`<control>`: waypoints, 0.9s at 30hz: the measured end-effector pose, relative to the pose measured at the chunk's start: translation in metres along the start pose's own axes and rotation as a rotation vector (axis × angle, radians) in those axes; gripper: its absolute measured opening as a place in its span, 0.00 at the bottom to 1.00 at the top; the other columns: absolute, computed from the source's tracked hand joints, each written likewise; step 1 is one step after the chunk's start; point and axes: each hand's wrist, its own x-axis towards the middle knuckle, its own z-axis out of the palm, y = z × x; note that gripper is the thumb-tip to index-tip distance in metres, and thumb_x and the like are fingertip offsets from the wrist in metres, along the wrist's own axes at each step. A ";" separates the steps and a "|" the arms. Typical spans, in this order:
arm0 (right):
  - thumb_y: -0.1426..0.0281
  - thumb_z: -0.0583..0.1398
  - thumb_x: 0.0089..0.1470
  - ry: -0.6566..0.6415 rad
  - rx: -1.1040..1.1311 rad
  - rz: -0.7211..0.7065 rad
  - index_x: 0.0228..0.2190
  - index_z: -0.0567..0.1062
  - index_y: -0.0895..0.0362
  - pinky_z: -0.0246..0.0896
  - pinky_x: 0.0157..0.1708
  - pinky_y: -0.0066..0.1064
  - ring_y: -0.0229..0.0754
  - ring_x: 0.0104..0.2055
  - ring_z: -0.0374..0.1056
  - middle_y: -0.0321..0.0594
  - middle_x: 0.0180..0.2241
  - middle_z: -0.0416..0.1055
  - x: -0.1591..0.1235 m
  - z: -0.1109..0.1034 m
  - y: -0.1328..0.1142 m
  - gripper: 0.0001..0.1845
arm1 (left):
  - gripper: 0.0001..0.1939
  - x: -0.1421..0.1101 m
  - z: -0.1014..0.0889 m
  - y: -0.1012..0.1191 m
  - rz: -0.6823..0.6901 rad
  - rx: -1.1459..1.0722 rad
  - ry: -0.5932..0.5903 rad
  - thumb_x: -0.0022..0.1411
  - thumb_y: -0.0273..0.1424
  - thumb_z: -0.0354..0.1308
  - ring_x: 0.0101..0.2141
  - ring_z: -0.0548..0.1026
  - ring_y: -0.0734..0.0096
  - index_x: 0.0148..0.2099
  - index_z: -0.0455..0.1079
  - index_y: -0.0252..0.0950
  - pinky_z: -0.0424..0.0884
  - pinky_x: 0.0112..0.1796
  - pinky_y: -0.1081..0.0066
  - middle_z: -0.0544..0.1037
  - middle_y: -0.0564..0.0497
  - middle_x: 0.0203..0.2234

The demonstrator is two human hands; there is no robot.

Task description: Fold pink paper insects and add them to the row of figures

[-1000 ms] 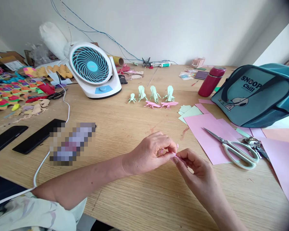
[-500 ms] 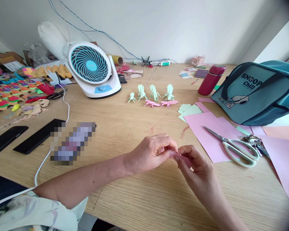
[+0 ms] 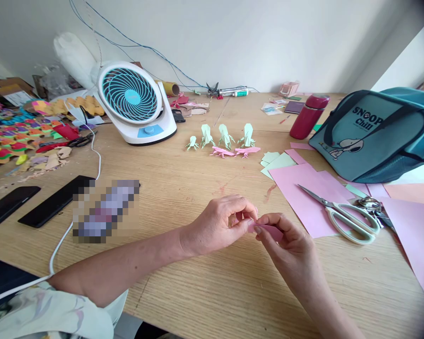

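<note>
Scissors [image 3: 328, 204] and paper figures [image 3: 248, 135] suggest a craft workspace.

"Free lane?"
"Table [image 3: 169, 176], between left hand [image 3: 223, 223] and fan [image 3: 131, 96]."
"Blocked where?"
"Ahead, paper figures [image 3: 225, 136]; right, scissors [image 3: 330, 205] on pink sheet [image 3: 308, 214], bag [image 3: 371, 146] behind; left, blurred item [image 3: 106, 209]."
</note>
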 end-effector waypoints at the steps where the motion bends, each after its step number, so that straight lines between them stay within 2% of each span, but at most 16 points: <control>1: 0.63 0.62 0.57 -0.001 -0.012 -0.012 0.36 0.75 0.51 0.58 0.32 0.29 0.38 0.33 0.66 0.34 0.31 0.72 0.000 0.001 -0.001 0.06 | 0.02 0.000 0.001 0.000 -0.042 -0.028 -0.002 0.62 0.23 0.58 0.32 0.73 0.76 0.36 0.71 0.33 0.71 0.36 0.75 0.77 0.52 0.30; 4: 0.63 0.62 0.57 -0.001 -0.033 -0.028 0.34 0.75 0.52 0.58 0.33 0.28 0.37 0.32 0.65 0.33 0.30 0.72 0.001 0.002 -0.003 0.06 | 0.03 -0.001 0.003 0.000 -0.154 -0.112 -0.025 0.61 0.22 0.57 0.31 0.73 0.77 0.36 0.70 0.33 0.70 0.34 0.77 0.76 0.53 0.29; 6: 0.62 0.62 0.56 0.010 -0.032 0.008 0.33 0.75 0.52 0.58 0.31 0.28 0.36 0.30 0.65 0.33 0.29 0.72 0.001 0.002 -0.004 0.07 | 0.03 0.000 0.003 -0.001 -0.159 -0.133 -0.033 0.62 0.22 0.57 0.31 0.73 0.77 0.36 0.70 0.34 0.70 0.34 0.77 0.76 0.53 0.30; 11: 0.61 0.65 0.53 0.052 0.056 0.112 0.31 0.75 0.52 0.59 0.30 0.26 0.36 0.29 0.66 0.32 0.27 0.72 0.003 0.000 -0.007 0.09 | 0.05 0.001 0.001 -0.002 0.034 0.016 -0.001 0.63 0.21 0.57 0.34 0.75 0.75 0.37 0.73 0.33 0.70 0.38 0.74 0.79 0.51 0.31; 17: 0.60 0.67 0.50 0.068 0.217 0.135 0.31 0.75 0.54 0.64 0.32 0.26 0.37 0.32 0.69 0.35 0.29 0.75 0.005 0.001 -0.006 0.11 | 0.06 0.000 -0.001 -0.004 0.233 0.165 0.018 0.66 0.24 0.57 0.34 0.76 0.73 0.41 0.75 0.34 0.69 0.41 0.70 0.81 0.50 0.32; 27: 0.60 0.65 0.54 0.080 0.087 0.062 0.32 0.76 0.53 0.65 0.33 0.29 0.39 0.32 0.69 0.36 0.30 0.74 0.003 0.002 -0.005 0.10 | 0.05 -0.002 -0.002 -0.002 0.143 0.223 0.026 0.65 0.29 0.59 0.34 0.75 0.72 0.40 0.77 0.36 0.70 0.42 0.69 0.80 0.51 0.31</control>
